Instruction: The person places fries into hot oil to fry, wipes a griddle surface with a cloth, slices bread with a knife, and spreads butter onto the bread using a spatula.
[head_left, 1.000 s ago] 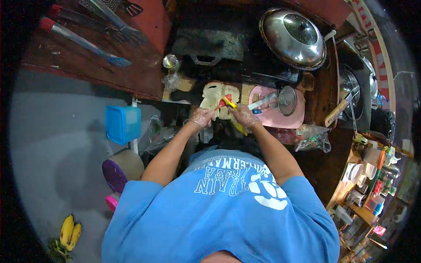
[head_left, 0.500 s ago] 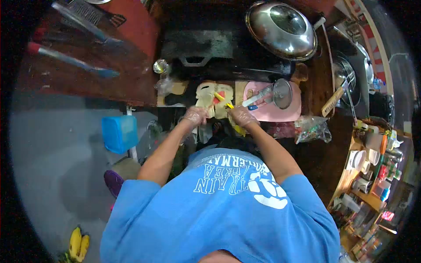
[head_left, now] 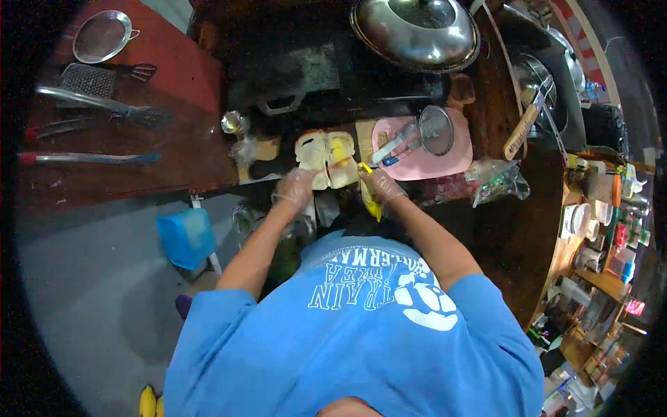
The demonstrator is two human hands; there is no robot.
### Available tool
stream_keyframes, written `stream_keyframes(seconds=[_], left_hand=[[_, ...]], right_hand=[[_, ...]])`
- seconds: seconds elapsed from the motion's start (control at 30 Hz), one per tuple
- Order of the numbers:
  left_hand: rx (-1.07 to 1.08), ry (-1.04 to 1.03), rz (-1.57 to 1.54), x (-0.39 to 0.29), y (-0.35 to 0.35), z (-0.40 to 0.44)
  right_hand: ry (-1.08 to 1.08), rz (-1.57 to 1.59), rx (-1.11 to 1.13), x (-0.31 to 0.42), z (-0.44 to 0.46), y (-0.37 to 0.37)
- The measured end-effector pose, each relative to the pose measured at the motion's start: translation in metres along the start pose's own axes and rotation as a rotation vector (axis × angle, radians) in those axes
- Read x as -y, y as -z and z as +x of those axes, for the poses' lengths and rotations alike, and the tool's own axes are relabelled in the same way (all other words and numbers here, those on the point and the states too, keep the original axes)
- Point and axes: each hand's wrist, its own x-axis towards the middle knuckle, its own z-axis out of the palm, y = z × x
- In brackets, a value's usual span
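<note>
My left hand (head_left: 294, 189), in a clear plastic glove, is closed at the near left of two bread slices (head_left: 316, 154). A thin orange-red utensil (head_left: 332, 166) reaches from it across the bread; its exact kind is blurred. Yellow pieces (head_left: 338, 148) lie on the right slice. My right hand (head_left: 382, 186), gloved too, is closed on what looks like a banana (head_left: 372, 203), its yellow peel hanging below the fingers. This hand is just right of the bread, by a pink cutting board (head_left: 424, 167) bearing a strainer (head_left: 435, 130) and a white-bladed utensil (head_left: 396, 144).
A dark griddle (head_left: 299, 73) and a domed metal lid (head_left: 420, 35) stand behind the bread. Tongs (head_left: 97, 158), a grater (head_left: 87, 80) and another strainer (head_left: 102, 36) lie on the left table. A plastic bag (head_left: 497, 182) sits right of the board.
The view has shifted, bringing more of the left table into sight. The orange-red utensil now lies lower across the bread, and the yellow stick over the slices is replaced by flat pieces.
</note>
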Motion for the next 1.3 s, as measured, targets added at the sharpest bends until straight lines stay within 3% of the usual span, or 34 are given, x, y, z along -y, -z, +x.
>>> stream_keyframes(seconds=[0.07, 0.1, 0.17, 0.2, 0.27, 0.33, 0.4, 0.43, 0.47, 0.57, 0.6, 0.67, 0.73, 0.8, 0.83, 0.87, 0.93, 1.0, 1.07, 1.13, 1.17, 1.27, 1.3], left_hand=[[-0.097, -0.024, -0.016, 0.022, -0.017, 0.02], [-0.172, -0.008, -0.05, 0.028, -0.018, 0.031], [-0.34, -0.078, -0.133, 0.04, -0.04, 0.038], [-0.344, -0.078, -0.134, 0.034, -0.036, 0.03], [-0.121, -0.096, -0.061, 0.024, -0.025, 0.005], [-0.1, -0.143, -0.048, 0.029, -0.021, -0.002], [-0.118, -0.072, 0.024, 0.038, -0.022, 0.013], [-0.291, -0.119, 0.021, 0.042, -0.02, 0.019], [-0.294, -0.122, 0.023, 0.043, -0.014, 0.028], [-0.128, 0.116, -0.192, 0.023, 0.013, 0.036], [-0.13, 0.113, -0.195, 0.021, 0.007, 0.032], [-0.078, -0.093, 0.039, 0.021, -0.003, 0.023], [-0.084, -0.162, 0.051, 0.03, -0.005, 0.024], [-0.168, -0.084, 0.029, 0.029, 0.009, 0.032], [-0.476, -0.209, -0.115, 0.045, -0.018, 0.047], [-0.47, -0.216, -0.11, 0.045, -0.013, 0.054], [-0.297, -0.07, 0.045, 0.036, -0.004, 0.061], [-0.277, -0.16, -0.03, 0.044, -0.023, 0.054], [-0.259, -0.248, -0.103, 0.045, -0.03, 0.043], [-0.066, -0.244, 0.089, 0.04, -0.014, 0.028], [-0.099, -0.27, 0.048, 0.046, -0.018, 0.03], [-0.171, -0.109, 0.035, 0.026, 0.013, 0.04], [-0.328, -0.181, -0.074, 0.08, -0.064, 0.081]], right_hand=[[-0.04, 0.02, 0.01, 0.0, -0.002, -0.004], [-0.146, 0.363, 0.038, 0.002, -0.004, -0.006], [0.194, -0.108, -0.114, 0.002, -0.008, 0.001], [0.196, -0.112, -0.115, -0.001, -0.007, 0.0], [0.226, -0.267, -0.054, -0.007, 0.002, -0.005], [0.323, -0.273, -0.132, -0.022, 0.007, -0.017], [0.086, -0.027, 0.015, -0.029, 0.007, -0.021], [0.082, 0.164, 0.019, -0.035, 0.013, -0.03], [0.079, 0.354, 0.023, -0.028, 0.014, -0.03], [0.034, 0.152, -0.039, -0.016, -0.007, -0.007], [0.013, 0.09, -0.052, -0.011, -0.01, 0.0], [-0.031, 0.095, -0.053, -0.006, -0.01, 0.008], [-0.146, 0.44, 0.025, -0.005, -0.008, 0.005], [-0.343, 0.922, 0.084, -0.014, -0.005, -0.011], [-0.138, 0.69, -0.02, -0.024, -0.002, -0.015], [-0.076, 0.472, -0.073, -0.021, -0.006, -0.007], [-0.148, 0.174, -0.154, 0.0, -0.016, 0.011], [-0.208, 0.205, -0.203, 0.009, -0.016, 0.018], [-0.02, 0.587, -0.145, 0.001, -0.021, 0.015], [0.218, 0.15, -0.343, -0.022, -0.008, -0.007], [0.289, 0.002, -0.416, -0.024, -0.007, -0.011], [0.082, 0.317, -0.144, 0.005, -0.022, 0.016], [-0.091, 0.817, -0.097, 0.013, -0.024, 0.019]])
